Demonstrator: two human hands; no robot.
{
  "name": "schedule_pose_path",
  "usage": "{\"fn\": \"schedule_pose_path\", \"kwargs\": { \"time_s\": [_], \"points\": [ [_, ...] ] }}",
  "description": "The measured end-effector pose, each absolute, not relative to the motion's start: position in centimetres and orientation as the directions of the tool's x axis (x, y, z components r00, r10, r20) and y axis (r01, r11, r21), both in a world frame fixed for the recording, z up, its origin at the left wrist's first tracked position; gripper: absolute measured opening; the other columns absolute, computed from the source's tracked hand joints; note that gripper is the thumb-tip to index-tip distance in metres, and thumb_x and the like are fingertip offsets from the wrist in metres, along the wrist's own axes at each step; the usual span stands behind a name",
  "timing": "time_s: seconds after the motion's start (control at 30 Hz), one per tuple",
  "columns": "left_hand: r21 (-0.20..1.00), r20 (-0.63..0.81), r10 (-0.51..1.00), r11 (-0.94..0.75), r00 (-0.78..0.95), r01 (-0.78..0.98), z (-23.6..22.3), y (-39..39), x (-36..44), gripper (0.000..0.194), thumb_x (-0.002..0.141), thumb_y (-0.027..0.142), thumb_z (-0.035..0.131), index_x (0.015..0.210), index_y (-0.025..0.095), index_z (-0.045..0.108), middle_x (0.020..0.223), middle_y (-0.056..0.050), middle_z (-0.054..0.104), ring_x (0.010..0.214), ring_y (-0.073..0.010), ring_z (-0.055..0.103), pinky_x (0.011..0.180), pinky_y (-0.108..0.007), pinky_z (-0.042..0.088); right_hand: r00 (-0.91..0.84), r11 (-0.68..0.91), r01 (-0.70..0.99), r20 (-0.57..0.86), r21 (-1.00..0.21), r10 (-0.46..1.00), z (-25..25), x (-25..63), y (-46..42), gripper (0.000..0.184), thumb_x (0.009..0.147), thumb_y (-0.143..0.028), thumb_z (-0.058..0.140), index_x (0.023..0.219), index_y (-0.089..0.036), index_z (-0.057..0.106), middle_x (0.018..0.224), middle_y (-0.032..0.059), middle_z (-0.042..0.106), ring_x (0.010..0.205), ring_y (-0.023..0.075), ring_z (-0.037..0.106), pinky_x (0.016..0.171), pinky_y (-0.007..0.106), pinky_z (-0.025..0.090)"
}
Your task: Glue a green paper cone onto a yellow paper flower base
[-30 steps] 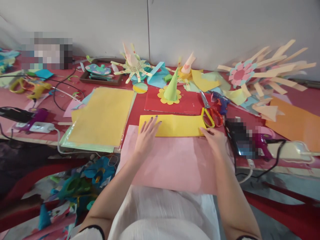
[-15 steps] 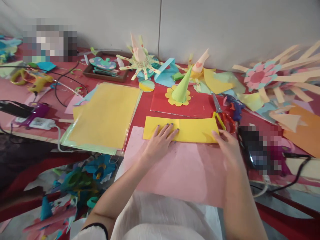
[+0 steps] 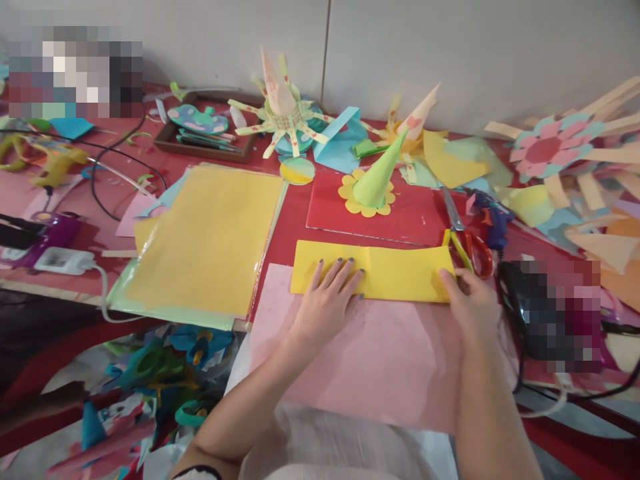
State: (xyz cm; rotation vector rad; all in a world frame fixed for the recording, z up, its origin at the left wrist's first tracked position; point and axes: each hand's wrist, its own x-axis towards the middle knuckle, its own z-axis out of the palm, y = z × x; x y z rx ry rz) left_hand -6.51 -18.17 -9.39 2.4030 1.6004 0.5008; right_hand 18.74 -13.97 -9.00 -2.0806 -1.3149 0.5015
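Observation:
A long yellow paper strip (image 3: 405, 273) with a crease near its middle lies across the top of a pink sheet (image 3: 370, 367). My left hand (image 3: 327, 300) rests flat on the strip's left half, fingers stretched out. At the strip's right end, my right hand (image 3: 473, 300) pinches the short edge between thumb and fingers. Just beyond that hand lie scissors (image 3: 470, 237) with red and yellow handles. Behind the strip, a green paper cone (image 3: 377, 180) on a yellow scalloped base stands on a red board (image 3: 325, 210).
To the left lies a stack of yellow sheets (image 3: 205, 240) in a clear sleeve. A yellow glue gun (image 3: 55, 167) and a purple power strip (image 3: 55, 230) with cables sit farther left. A brown tray (image 3: 200, 147) holds pens. Paper flowers (image 3: 547, 150) and scraps line the wall side.
The view has shifted slightly. My right hand's fingers have closed further onto the right end of the yellow strip; my left hand stays flat on it.

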Motion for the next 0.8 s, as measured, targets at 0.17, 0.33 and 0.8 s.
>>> {"fn": "schedule_pose_path", "kwargs": {
  "time_s": [0.17, 0.33, 0.8],
  "points": [
    [0.356, 0.147, 0.918, -0.396, 0.367, 0.847, -9.47, -18.10, -6.50, 0.039, 0.097, 0.029, 0.032, 0.131, 0.017, 0.047, 0.141, -0.010, 0.047, 0.132, -0.0263, 0.042, 0.111, -0.050, 0.032, 0.381, -0.242, 0.773, 0.125, -0.586, 0.916, -9.34, 18.35, -14.39, 0.048, 0.077, -0.061, 0.043, 0.087, -0.020, 0.066, 0.085, 0.0113, 0.069, 0.079, 0.0253, 0.063, 0.069, 0.033, 0.045],
    [0.320, 0.164, 0.915, -0.404, 0.370, 0.857, -9.58, -18.20, -6.53, 0.039, 0.096, 0.029, 0.033, 0.130, 0.016, 0.047, 0.142, -0.010, 0.046, 0.132, -0.0257, 0.042, 0.110, -0.049, 0.033, 0.324, -0.172, 0.880, 0.293, -0.443, 0.900, -9.95, 17.98, -14.34, 0.064, 0.086, -0.062, 0.028, 0.094, -0.013, 0.068, 0.086, 0.0181, 0.068, 0.084, 0.0293, 0.062, 0.074, 0.038, 0.046],
    [0.306, 0.158, 0.911, -0.413, 0.382, 0.858, -9.48, -18.31, -6.53, 0.040, 0.096, 0.032, 0.034, 0.132, 0.017, 0.046, 0.143, -0.009, 0.046, 0.133, -0.0242, 0.040, 0.112, -0.046, 0.031, 0.476, -0.235, 0.593, 0.100, -0.770, 0.874, -9.38, 18.59, -13.61, 0.047, 0.074, -0.059, 0.049, 0.091, -0.018, 0.062, 0.096, 0.0130, 0.068, 0.090, 0.0260, 0.062, 0.082, 0.042, 0.047]
  ]
}}
